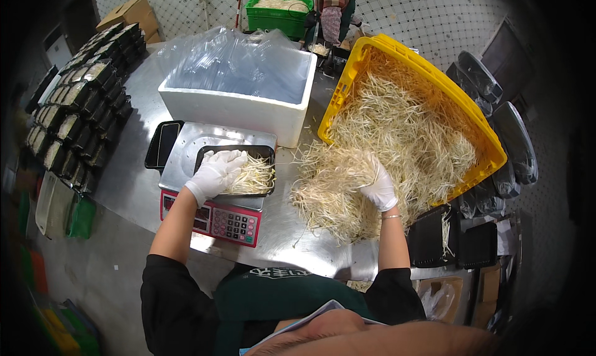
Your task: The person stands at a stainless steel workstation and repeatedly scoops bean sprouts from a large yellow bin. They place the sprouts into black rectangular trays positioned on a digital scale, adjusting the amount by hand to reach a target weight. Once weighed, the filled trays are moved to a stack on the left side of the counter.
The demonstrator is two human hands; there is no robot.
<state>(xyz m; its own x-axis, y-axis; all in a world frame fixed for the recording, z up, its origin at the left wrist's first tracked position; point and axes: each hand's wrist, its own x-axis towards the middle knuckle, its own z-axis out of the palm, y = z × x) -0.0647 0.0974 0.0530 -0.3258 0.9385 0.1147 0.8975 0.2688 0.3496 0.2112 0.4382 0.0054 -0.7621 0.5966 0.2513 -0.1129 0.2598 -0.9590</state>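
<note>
My left hand [217, 173], in a white glove, lies with outstretched fingers over the left part of a black plastic tray [267, 188]. Bean sprouts [251, 174] show in the tray beside those fingers. Beneath the tray is the metal platform of a red digital scale [237, 224]. My right hand [381, 188], also gloved, grips into a loose heap of bean sprouts [326, 197]; the sprouts partly hide its fingertips. This heap spills onto the steel table from a tilted yellow plastic crate [484, 142] full of sprouts.
A white foam box [233, 111] holding clear plastic bags stands behind the scale. Stacked filled trays [79, 104] occupy the left. Black trays [428, 239] lie at right. Beyond the table, a person [334, 16] works near a green crate [274, 21].
</note>
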